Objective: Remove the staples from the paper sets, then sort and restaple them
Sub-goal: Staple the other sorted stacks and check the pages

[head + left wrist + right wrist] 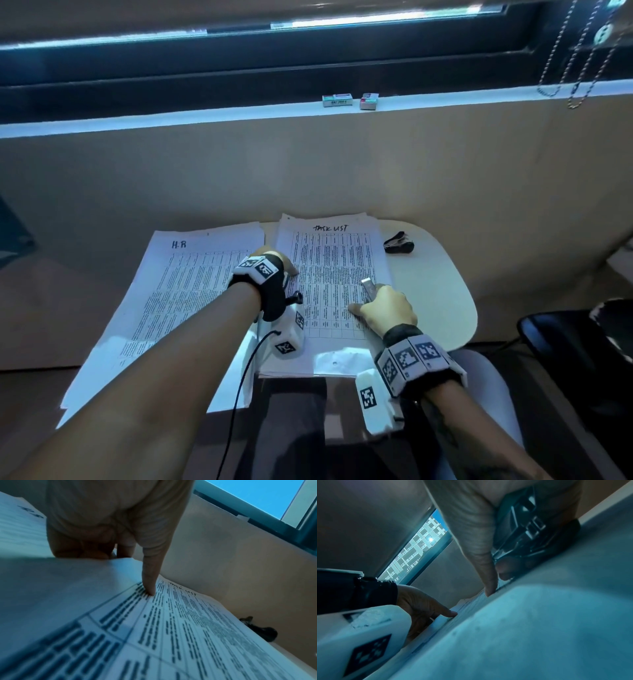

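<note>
Two stacks of printed sheets lie on a small cream desk: one marked "H.R" at the left, one marked "TASK LIST" in the middle. My left hand pinches the left edge of the task list stack, thumb on top and fingers curled behind the raised edge. My right hand grips a stapler over the stack's right side, its thumb touching the paper. The stapler sits dark and metallic in the palm. A black staple remover lies right of the stack.
Two small staple boxes sit on the window sill behind the desk. Bead chains hang at the upper right. A black chair stands right of the desk. The H.R stack overhangs the desk's left edge.
</note>
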The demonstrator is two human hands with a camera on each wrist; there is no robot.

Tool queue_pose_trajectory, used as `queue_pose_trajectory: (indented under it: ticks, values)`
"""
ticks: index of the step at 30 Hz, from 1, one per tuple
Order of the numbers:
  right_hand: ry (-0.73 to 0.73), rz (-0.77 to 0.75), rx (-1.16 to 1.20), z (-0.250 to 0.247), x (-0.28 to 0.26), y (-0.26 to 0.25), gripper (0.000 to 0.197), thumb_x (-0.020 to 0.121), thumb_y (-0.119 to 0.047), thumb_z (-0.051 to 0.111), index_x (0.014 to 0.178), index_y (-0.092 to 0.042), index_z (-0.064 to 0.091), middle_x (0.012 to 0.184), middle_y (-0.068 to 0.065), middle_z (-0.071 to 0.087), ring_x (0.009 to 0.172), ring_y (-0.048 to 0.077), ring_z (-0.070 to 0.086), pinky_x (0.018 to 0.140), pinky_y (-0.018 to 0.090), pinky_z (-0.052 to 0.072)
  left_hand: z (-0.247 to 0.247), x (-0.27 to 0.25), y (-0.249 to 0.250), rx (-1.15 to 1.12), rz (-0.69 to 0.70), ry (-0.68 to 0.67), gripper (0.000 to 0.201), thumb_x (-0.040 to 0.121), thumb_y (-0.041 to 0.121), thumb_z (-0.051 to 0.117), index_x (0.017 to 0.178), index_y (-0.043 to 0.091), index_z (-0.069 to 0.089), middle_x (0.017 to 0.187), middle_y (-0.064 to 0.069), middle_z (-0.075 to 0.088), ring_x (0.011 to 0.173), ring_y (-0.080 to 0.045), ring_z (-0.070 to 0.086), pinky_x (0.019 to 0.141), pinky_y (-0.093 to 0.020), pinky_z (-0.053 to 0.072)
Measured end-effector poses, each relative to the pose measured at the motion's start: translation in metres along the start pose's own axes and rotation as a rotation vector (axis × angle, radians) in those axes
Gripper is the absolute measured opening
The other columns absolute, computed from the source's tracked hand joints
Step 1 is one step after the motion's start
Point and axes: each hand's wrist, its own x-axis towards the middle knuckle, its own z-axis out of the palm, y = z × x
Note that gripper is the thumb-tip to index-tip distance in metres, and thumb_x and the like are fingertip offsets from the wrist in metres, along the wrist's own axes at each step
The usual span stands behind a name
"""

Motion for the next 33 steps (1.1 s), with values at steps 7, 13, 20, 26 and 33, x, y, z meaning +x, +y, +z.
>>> queue_pose_trajectory:
  ticks: [7,13,20,26,33]
  values:
    - [0.000,-0.001,-0.005,0.000,-0.001,0.000,0.040,0.082,-0.040,0.067,0.107,-0.011,0.056,0.112,0.010,0.063,0.105,0.028,0.058,0.079,0.028,0.041,0.016,-0.003,0.010,0.077,0.034,0.058,0.032,0.089,0.037,0.059,0.085,0.006,0.056,0.089,-0.006,0.058,0.102,-0.021,0.052,0.082,-0.029,0.038]
    - [0.009,-0.003,-0.017,0.000,-0.001,-0.001,0.039,0.083,-0.040,0.067,0.107,-0.012,0.056,0.111,0.010,0.063,0.105,0.027,0.058,0.077,0.027,0.038,0.026,0.001,0.018,0.108,0.013,0.209,0.026,0.085,0.021,0.062,0.107,0.007,0.061,0.117,-0.010,0.060,0.110,-0.025,0.054,0.096,-0.033,0.043]
    - [0.020,-0.008,-0.031,0.001,-0.001,0.000,0.039,0.083,-0.041,0.066,0.108,-0.012,0.055,0.112,0.010,0.062,0.106,0.027,0.058,0.078,0.027,0.039,0.027,0.005,0.016,-0.088,0.045,0.280,0.032,0.085,0.011,0.063,0.113,0.001,0.055,0.112,-0.016,0.061,0.104,-0.029,0.058,0.087,-0.035,0.050]
    - [0.024,-0.003,-0.032,0.001,-0.001,0.000,0.040,0.084,-0.041,0.066,0.110,-0.013,0.056,0.113,0.009,0.062,0.106,0.027,0.057,0.077,0.027,0.038,0.010,-0.013,0.010,-0.544,0.062,0.224,0.079,0.079,0.007,0.072,0.140,0.001,0.022,0.123,-0.019,0.054,0.105,-0.032,0.058,0.084,-0.036,0.048]
    - [0.022,-0.017,-0.043,0.002,0.000,0.000,0.041,0.083,-0.041,0.066,0.111,-0.013,0.056,0.114,0.009,0.062,0.107,0.026,0.057,0.080,0.027,0.040,-0.002,-0.039,0.010,-0.281,0.174,-0.249,0.055,0.099,0.032,0.040,0.140,-0.003,0.028,0.148,-0.019,0.031,0.136,-0.031,0.031,0.109,-0.039,0.026]
